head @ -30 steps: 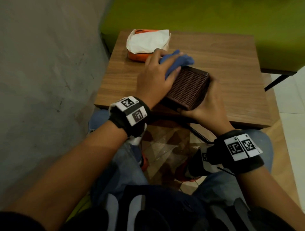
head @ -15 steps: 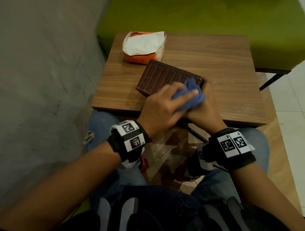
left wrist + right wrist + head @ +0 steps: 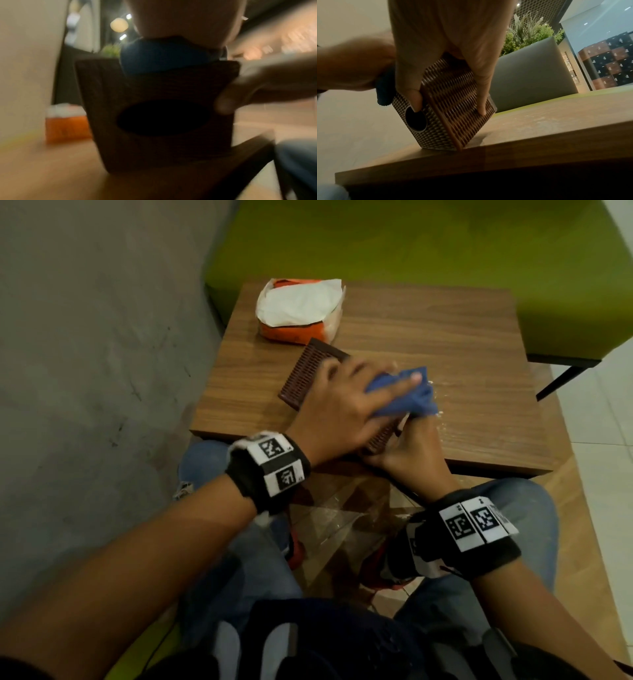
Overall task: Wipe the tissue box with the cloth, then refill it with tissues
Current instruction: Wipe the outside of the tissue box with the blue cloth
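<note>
Head view: left hand [image 3: 346,409] lay across the box [image 3: 305,378] with fingers nearly straight, pressing the cloth [image 3: 407,395] onto its right end; half a second earlier the cloth sat nearer the table's front edge, a second earlier at the box's far end, so the wipe had swept along the upper face. Box rested tilted on the table [image 3: 462,344] near the front edge, right hand [image 3: 411,446] curled round its near right end. Tissues [image 3: 301,309] sat at the far left, apparently untouched. Left wrist view, blurred: cloth [image 3: 163,59] pressed on the top edge of the box [image 3: 163,148], oval opening facing the camera, a finger of the right hand [image 3: 257,92] against its side. Right wrist view: thumb and fingers [image 3: 481,94] clamped the box [image 3: 453,108], standing on one edge on the table [image 3: 539,128]; cloth [image 3: 385,89] peeked out behind. Judgement: wiping partly done, refill not begun.
</note>
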